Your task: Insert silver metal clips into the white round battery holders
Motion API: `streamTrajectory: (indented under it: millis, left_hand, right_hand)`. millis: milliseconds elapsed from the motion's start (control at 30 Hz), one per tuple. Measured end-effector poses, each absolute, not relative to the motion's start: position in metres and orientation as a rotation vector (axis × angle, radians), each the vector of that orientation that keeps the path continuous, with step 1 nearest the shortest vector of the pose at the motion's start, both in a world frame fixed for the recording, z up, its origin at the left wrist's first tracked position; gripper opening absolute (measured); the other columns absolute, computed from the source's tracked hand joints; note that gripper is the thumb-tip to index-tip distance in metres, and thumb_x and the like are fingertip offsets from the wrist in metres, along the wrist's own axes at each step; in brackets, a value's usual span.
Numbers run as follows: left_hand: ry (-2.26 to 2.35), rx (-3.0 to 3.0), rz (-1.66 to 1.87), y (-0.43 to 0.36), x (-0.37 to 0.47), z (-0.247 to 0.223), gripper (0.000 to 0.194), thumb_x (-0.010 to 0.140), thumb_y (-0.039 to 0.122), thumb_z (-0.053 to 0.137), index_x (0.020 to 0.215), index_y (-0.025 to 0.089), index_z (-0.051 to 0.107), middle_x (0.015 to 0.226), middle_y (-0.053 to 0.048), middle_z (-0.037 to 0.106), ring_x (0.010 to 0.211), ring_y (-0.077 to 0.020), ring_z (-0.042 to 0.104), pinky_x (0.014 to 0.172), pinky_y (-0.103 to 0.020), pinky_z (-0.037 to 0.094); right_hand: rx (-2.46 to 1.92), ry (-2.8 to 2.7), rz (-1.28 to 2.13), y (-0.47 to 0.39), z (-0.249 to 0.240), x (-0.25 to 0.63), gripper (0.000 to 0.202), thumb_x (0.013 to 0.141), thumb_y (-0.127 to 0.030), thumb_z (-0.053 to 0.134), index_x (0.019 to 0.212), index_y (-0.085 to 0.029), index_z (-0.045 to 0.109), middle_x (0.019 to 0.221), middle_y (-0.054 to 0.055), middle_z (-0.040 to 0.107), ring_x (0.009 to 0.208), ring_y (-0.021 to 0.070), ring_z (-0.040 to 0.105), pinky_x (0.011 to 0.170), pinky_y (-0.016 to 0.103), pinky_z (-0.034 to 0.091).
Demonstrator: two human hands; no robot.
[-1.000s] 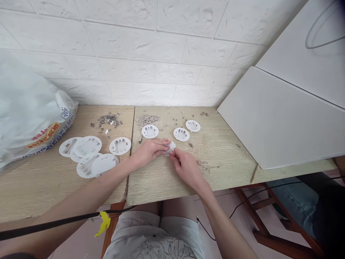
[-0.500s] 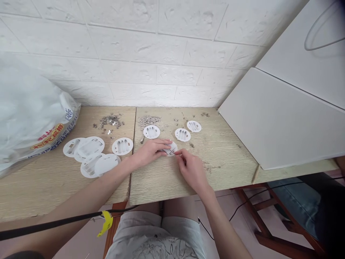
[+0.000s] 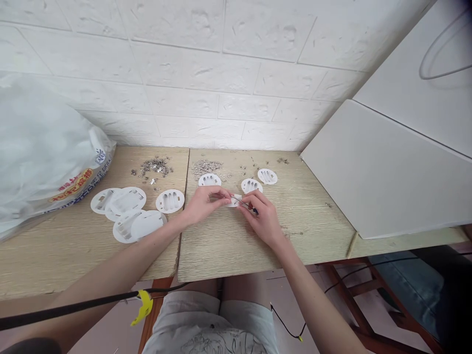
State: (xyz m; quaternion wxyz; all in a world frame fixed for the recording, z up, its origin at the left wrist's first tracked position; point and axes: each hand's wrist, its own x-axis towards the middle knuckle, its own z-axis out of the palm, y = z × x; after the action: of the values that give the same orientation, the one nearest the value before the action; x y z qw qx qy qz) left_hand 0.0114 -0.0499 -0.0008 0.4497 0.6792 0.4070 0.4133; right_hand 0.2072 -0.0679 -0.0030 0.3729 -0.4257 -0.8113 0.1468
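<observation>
While both hands meet over the middle of the table, this is how it all sits:

left hand: the left hand [image 3: 202, 204] is curled around a small white disc [image 3: 233, 200], fingers closed on its left edge, holding it just above or on the wood, can't tell which.

right hand: the right hand [image 3: 262, 220] is pinched shut on a thin metal tool [image 3: 246, 204] with a dark handle end. Its tip points left and touches the disc.

disc: small round white plastic piece, mostly hidden by the fingers, right between the two hands and near the front of the right board.

table: light wooden table [image 3: 228, 241] made of two boards with a seam down the middle, pushed against a white brick wall [image 3: 206, 73].

other discs near the hands: three more white battery-holder discs just behind the hands, one at [image 3: 209, 180], one at [image 3: 251, 185] and one at [image 3: 267, 176], slots facing up.

left pile: a bunch of bigger white discs [image 3: 127, 214] overlapping each other on the left board, plus a single one [image 3: 170, 200] beside them.

metal bits: two heaps of tiny metal pieces near the wall, [image 3: 155, 166] and [image 3: 207, 166].

bag: big white plastic bag [image 3: 44, 147] with printed text at far left.

right side: a white panel [image 3: 379, 172] lying slanted over the table's right end.
</observation>
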Motion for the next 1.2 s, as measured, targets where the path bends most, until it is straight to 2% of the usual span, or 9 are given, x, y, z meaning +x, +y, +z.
streamTrajectory:
  millis: [100, 233, 300, 367, 433, 533, 833, 1033, 1200]
  left_hand:
    - [1.033, 1.581, 0.979, -0.052, 0.011, 0.007, 0.028, 0.077, 0.041, 0.062, 0.085, 0.014, 0.067, 0.093, -0.009, 0.070, 0.086, -0.0195, 0.064, 0.079, -0.033, 0.050]
    - [1.088, 1.645, 0.894, -0.053, 0.011, 0.009, 0.038, 0.081, 0.048, 0.054, 0.095, 0.016, 0.068, 0.092, -0.007, 0.069, 0.082, -0.0182, 0.062, 0.071, -0.028, 0.048]
    - [1.147, 1.726, 0.813, -0.053, 0.011, 0.007, 0.038, 0.082, 0.049, 0.051, 0.096, 0.017, 0.068, 0.083, -0.004, 0.068, 0.072, -0.0159, 0.059, 0.062, -0.026, 0.045]
    - [1.269, 1.847, 0.771, -0.054, 0.012, 0.005, 0.036, 0.084, 0.047, 0.048, 0.088, 0.018, 0.069, 0.072, -0.002, 0.063, 0.062, -0.0135, 0.053, 0.055, -0.025, 0.039]
    - [1.398, 1.992, 0.778, -0.054, 0.012, 0.002, 0.036, 0.086, 0.043, 0.046, 0.072, 0.017, 0.067, 0.067, -0.001, 0.056, 0.059, -0.0121, 0.048, 0.055, -0.026, 0.036]
    - [1.459, 2.138, 0.783, -0.052, 0.012, -0.001, 0.036, 0.086, 0.035, 0.046, 0.061, 0.015, 0.063, 0.065, -0.001, 0.051, 0.058, -0.0111, 0.046, 0.056, -0.026, 0.034]
    - [1.467, 2.132, 0.737, -0.050, 0.013, -0.008, 0.030, 0.084, 0.031, 0.048, 0.066, 0.015, 0.066, 0.057, 0.001, 0.055, 0.053, -0.0107, 0.043, 0.053, -0.025, 0.029]
    - [1.466, 2.141, 0.708, -0.051, 0.013, -0.007, 0.032, 0.085, 0.031, 0.047, 0.064, 0.014, 0.064, 0.057, 0.001, 0.054, 0.052, -0.0101, 0.042, 0.051, -0.025, 0.028]
    - [1.461, 2.170, 0.702, -0.053, 0.014, -0.006, 0.034, 0.086, 0.031, 0.046, 0.061, 0.014, 0.061, 0.057, 0.000, 0.053, 0.052, -0.0104, 0.041, 0.051, -0.025, 0.027]
  right_hand:
    - [-1.130, -1.943, 0.467, -0.068, 0.002, 0.203, 0.015, 0.088, -0.032, 0.051, 0.080, -0.020, 0.055, 0.080, 0.003, 0.056, 0.066, 0.0130, 0.050, 0.062, 0.026, 0.040]
    - [-1.251, -1.733, 0.841, -0.062, 0.004, 0.199, 0.016, 0.082, -0.035, 0.056, 0.085, -0.020, 0.056, 0.074, 0.000, 0.057, 0.060, 0.0115, 0.048, 0.056, 0.025, 0.039]
    - [-1.274, -1.672, 1.014, -0.058, 0.003, 0.197, 0.019, 0.080, -0.037, 0.058, 0.088, -0.020, 0.057, 0.070, -0.002, 0.054, 0.056, 0.0106, 0.047, 0.052, 0.024, 0.038]
    - [-1.293, -1.646, 1.123, -0.055, 0.001, 0.195, 0.021, 0.077, -0.038, 0.059, 0.086, -0.019, 0.058, 0.068, -0.002, 0.053, 0.052, 0.0096, 0.046, 0.050, 0.024, 0.037]
    - [-1.311, -1.628, 1.186, -0.053, -0.001, 0.194, 0.022, 0.075, -0.039, 0.060, 0.085, -0.019, 0.059, 0.067, -0.002, 0.054, 0.049, 0.0090, 0.045, 0.048, 0.024, 0.036]
    - [-1.340, -1.618, 1.221, -0.052, -0.004, 0.194, 0.022, 0.075, -0.037, 0.059, 0.084, -0.017, 0.062, 0.065, -0.001, 0.056, 0.046, 0.0086, 0.044, 0.047, 0.024, 0.037]
    - [-1.383, -1.647, 1.185, -0.050, -0.011, 0.194, 0.021, 0.075, -0.035, 0.058, 0.083, -0.016, 0.064, 0.068, 0.001, 0.060, 0.045, 0.0085, 0.043, 0.045, 0.023, 0.035]
    - [-1.380, -1.658, 1.206, -0.050, -0.007, 0.194, 0.019, 0.076, -0.033, 0.057, 0.081, -0.016, 0.064, 0.061, -0.001, 0.055, 0.044, 0.0079, 0.040, 0.043, 0.023, 0.034]
    - [-1.399, -1.642, 1.274, -0.049, 0.000, 0.194, 0.019, 0.074, -0.032, 0.058, 0.080, -0.015, 0.064, 0.052, -0.005, 0.047, 0.040, 0.0067, 0.034, 0.039, 0.022, 0.027]
